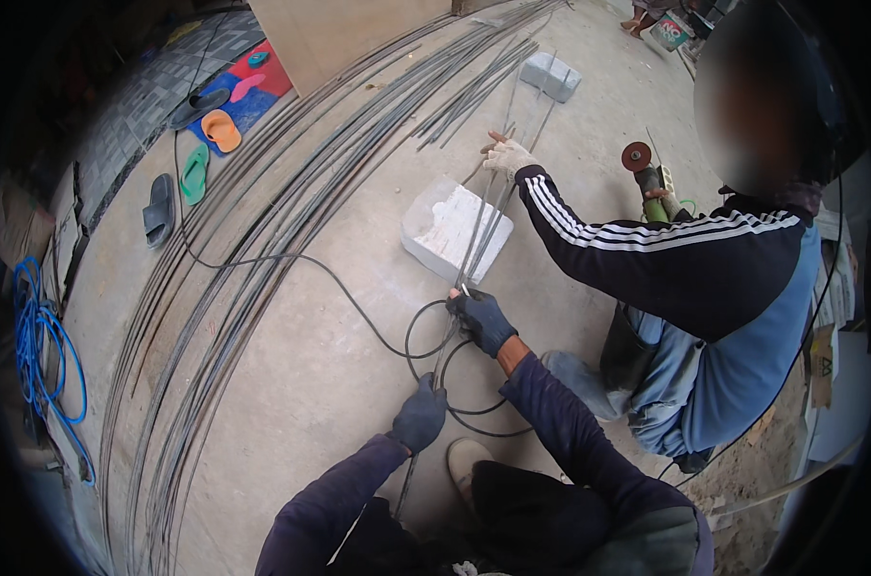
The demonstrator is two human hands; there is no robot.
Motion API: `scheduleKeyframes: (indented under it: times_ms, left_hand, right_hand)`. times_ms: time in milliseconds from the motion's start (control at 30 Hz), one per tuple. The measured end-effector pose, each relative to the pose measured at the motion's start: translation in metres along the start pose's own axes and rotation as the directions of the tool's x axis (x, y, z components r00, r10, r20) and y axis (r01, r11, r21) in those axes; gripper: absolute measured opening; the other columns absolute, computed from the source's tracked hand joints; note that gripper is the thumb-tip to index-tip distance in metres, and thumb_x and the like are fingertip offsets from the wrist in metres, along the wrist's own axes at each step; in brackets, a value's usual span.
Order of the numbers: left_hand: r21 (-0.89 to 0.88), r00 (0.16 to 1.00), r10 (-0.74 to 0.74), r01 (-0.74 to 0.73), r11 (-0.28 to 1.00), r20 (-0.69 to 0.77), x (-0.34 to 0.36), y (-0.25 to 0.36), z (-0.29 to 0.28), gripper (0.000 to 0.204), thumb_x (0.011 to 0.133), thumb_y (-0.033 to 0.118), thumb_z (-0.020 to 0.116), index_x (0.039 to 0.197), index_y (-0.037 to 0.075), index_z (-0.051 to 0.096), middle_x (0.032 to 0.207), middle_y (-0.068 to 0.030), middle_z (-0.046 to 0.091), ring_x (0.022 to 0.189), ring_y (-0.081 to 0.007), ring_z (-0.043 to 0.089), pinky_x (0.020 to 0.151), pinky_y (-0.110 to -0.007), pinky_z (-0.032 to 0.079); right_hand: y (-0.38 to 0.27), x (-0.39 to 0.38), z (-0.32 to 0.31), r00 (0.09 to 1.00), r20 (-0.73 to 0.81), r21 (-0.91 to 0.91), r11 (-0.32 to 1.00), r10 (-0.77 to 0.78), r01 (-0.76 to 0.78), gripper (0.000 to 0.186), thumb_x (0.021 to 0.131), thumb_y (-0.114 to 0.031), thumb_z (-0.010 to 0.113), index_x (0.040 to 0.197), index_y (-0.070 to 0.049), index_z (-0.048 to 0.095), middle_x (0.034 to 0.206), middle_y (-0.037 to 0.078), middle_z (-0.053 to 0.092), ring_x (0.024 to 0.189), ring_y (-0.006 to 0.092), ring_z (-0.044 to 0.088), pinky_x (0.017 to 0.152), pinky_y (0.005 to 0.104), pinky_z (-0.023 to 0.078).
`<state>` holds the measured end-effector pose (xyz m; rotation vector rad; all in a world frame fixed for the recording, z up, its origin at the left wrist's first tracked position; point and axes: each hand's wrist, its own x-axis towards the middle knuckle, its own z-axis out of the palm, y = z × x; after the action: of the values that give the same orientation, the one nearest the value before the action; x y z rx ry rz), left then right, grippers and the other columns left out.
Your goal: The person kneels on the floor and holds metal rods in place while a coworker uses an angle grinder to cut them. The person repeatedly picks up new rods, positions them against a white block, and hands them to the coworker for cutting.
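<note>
In the head view, a bucket (pixel 668 34) sits far upper right, its contents too small to tell. Concrete floor (pixel 306 384) spreads between the bundled rods (pixel 280 226) and your left hand (pixel 420 415), closed around thin rods (pixel 477 230); your right hand (pixel 483 322) grips them nearer the white block (pixel 443 216) they cross. A co-worker (pixel 752 326) crouches beside your right.

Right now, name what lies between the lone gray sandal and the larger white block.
The head view shows a black cable and long metal rods.
</note>
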<state>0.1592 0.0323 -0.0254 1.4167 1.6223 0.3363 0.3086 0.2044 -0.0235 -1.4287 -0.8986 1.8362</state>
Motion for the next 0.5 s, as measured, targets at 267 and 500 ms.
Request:
scheduleKeyframes:
  times_ms: [267, 500]
  left_hand:
    - [-0.011, 0.977, -0.187, 0.189, 0.982, 0.102, -0.011, 0.026, -0.011, 0.061, 0.101, 0.033, 0.043, 0.149, -0.001, 0.028, 0.116, -0.0373, 0.06, 0.096, -0.0493, 0.065, 0.086, -0.055, 0.05]
    - [-0.055, 0.979, -0.178, 0.184, 0.981, 0.1, -0.018, 0.028, -0.01, 0.064, 0.101, 0.036, 0.044, 0.151, 0.001, 0.026, 0.115, -0.0351, 0.062, 0.107, -0.0509, 0.061, 0.094, -0.055, 0.047]
  right_hand:
    - [0.005, -0.008, -0.006, 0.993, 0.026, 0.147, 0.982, 0.114, -0.117, 0.025, 0.094, -0.033, 0.068, 0.085, -0.011, 0.059, 0.063, -0.006, 0.044, 0.047, 0.007, 0.037, 0.043, 0.0265, 0.03]
    - [0.004, -0.017, -0.001, 0.995, 0.013, 0.151, 0.984, 0.099, -0.1, 0.023, 0.096, -0.032, 0.067, 0.085, -0.013, 0.057, 0.062, -0.007, 0.041, 0.046, 0.0062, 0.035, 0.043, 0.0265, 0.028]
